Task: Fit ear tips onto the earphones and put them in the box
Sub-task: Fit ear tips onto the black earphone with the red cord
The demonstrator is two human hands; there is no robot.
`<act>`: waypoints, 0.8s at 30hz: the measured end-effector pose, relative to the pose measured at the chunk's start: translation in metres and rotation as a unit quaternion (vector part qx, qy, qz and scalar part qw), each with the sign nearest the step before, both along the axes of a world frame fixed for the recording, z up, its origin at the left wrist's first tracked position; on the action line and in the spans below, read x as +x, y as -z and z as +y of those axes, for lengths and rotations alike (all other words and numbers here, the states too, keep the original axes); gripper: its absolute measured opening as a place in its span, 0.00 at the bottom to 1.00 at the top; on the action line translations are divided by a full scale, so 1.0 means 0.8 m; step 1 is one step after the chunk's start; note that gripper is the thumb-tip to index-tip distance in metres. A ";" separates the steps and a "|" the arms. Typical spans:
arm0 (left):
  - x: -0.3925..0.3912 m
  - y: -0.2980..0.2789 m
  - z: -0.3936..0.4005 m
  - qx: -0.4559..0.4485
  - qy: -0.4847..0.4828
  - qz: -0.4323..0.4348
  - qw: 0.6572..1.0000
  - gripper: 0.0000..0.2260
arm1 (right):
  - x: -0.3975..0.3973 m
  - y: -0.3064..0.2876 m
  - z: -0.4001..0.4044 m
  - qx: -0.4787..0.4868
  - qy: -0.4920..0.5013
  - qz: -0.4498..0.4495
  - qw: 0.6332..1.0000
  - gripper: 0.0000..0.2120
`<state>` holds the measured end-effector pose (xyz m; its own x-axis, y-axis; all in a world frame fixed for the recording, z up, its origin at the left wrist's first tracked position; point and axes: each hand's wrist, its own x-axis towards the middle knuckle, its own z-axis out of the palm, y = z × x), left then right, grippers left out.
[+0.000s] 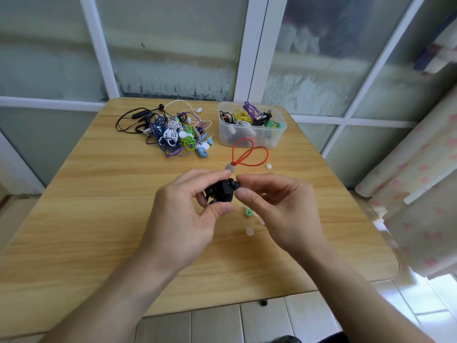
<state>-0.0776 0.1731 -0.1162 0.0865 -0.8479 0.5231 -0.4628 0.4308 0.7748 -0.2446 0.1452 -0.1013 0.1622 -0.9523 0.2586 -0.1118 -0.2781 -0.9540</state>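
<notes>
Pinching a black earphone [220, 191] above mid-table, the left hand [190, 214] keeps its tip end pointing right, where the right hand [274, 206] pinches a black ear tip [236, 185] against it. Red cable [249, 154] loops away toward the box [252, 125] near the table's [99, 194] far edge; bare wood lies left.

Left hand [188, 206] and right hand [277, 206] raised close together, fingers curled, fingertips pinching.
</notes>
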 end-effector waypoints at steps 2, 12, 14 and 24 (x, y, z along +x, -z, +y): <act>0.001 0.001 -0.001 0.018 0.017 0.035 0.999 0.21 | -0.002 0.002 -0.002 -0.050 -0.003 0.037 0.998 0.12; 0.001 -0.002 0.001 0.041 0.053 0.092 0.994 0.19 | -0.003 0.005 -0.003 -0.059 -0.002 0.083 0.995 0.06; 0.002 -0.002 0.001 0.040 0.053 0.091 0.994 0.19 | -0.003 0.004 -0.003 -0.043 -0.007 0.081 0.996 0.05; 0.001 -0.001 0.000 0.036 0.058 0.084 0.994 0.19 | -0.007 0.001 -0.003 -0.034 -0.031 0.043 0.998 0.09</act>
